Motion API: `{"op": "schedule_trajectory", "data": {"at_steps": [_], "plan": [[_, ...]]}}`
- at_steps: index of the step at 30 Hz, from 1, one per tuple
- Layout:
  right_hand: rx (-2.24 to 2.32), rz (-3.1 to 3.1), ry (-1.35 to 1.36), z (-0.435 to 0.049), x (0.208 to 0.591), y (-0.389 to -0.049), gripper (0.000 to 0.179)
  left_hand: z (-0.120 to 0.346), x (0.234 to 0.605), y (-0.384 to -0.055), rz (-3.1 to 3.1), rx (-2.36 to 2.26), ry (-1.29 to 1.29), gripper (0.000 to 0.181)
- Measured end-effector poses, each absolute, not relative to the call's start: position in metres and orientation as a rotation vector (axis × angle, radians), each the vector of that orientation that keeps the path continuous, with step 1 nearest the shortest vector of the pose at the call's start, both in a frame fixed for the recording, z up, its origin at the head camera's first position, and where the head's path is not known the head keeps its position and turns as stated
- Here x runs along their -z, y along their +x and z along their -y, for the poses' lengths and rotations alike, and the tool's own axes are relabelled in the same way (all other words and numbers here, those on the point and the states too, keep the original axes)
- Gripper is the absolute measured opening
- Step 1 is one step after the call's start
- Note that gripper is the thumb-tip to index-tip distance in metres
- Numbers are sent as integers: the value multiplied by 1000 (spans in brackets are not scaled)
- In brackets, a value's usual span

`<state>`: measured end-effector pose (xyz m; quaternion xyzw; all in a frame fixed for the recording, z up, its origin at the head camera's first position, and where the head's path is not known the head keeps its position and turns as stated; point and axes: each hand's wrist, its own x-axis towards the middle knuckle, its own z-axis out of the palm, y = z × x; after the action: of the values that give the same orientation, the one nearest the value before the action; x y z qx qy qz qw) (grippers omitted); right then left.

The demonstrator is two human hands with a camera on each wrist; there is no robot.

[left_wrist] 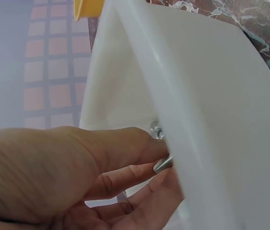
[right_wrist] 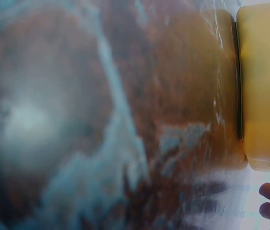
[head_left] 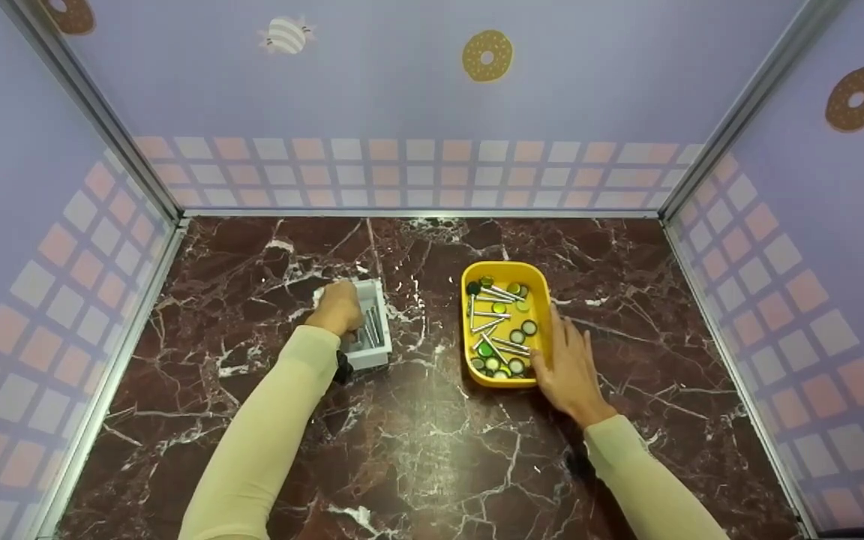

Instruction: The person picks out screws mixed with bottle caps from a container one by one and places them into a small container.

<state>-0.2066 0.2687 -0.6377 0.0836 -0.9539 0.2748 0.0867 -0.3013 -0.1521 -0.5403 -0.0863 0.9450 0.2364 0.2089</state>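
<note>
In the head view, the left hand (head_left: 338, 307) is inside a white box (head_left: 369, 360) left of the frame's centre, and it covers the box's left part. The left wrist view shows the fingers bent, with thumb and finger pinching a silver metal piece (left_wrist: 163, 164); the white wall of the box cuts across the fingertips, so one cannot tell the whole shape of this piece. A round metallic end (left_wrist: 156, 128) appears just above it, also partly hidden. Beside this hand, in the head view, several long screws (head_left: 374, 328) lie in the white box; their number is hard to count. Right of the centre stands a yellow box (head_left: 507, 268), where more screws (head_left: 492, 315) and bottle caps (head_left: 529, 327) lie mixed, some caps overlapping near its lower end. The right hand (head_left: 571, 364) rests against the right side of the yellow box, with fingers extended and thumb at the rim. In the right wrist view, the same box is cut by the right edge, only fingers enter the lower right corner, and the dark marbled table (head_left: 432, 450) is much blurred.
</note>
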Motion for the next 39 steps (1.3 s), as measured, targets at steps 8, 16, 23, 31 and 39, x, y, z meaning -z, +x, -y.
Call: {"op": "schedule_trajectory", "data": {"at_steps": [8, 16, 23, 31, 39], "plan": [[-825, 2851, 248, -268, 638, -206, 91, 168, 598, -334, -2606, -638, -172, 8], [-830, 2845, 249, -268, 637, -204, 91, 180, 630, -354, -2587, -670, -165, 11], [-828, 2849, 233, -268, 638, -204, 91, 173, 604, -335, -2669, -653, -155, 8], [-820, 2860, 236, -268, 637, -204, 91, 152, 530, -290, -2779, -702, -156, 19], [-802, 2844, 247, -269, 636, -207, 90, 148, 513, -277, -2911, -727, -144, 14]]}}
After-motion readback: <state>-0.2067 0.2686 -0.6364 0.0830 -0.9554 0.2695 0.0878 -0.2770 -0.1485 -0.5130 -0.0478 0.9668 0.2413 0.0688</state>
